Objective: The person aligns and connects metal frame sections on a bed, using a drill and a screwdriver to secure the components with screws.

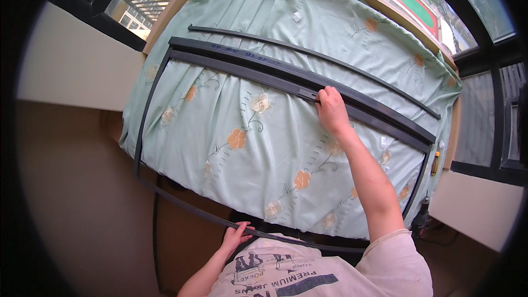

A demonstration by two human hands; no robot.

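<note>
A large dark rectangular frame lies tilted across a pale green flowered cloth, its near bar running along my waist. My left hand is closed round that near bar, left of my body. My right hand reaches to the far side, fingers closed on the edge of the frame's wide far rail. Just left of those fingertips, a small grey slotted plate sits on the rail; my fingers hide its right end. Faint handwriting marks a dark bar along the rail's far side.
A loose thin dark strip lies beyond the frame on the flowered cloth. At the right are a yellow-handled tool and a dark power drill. Windows with dark frames and pale ledges surround the cloth-covered surface.
</note>
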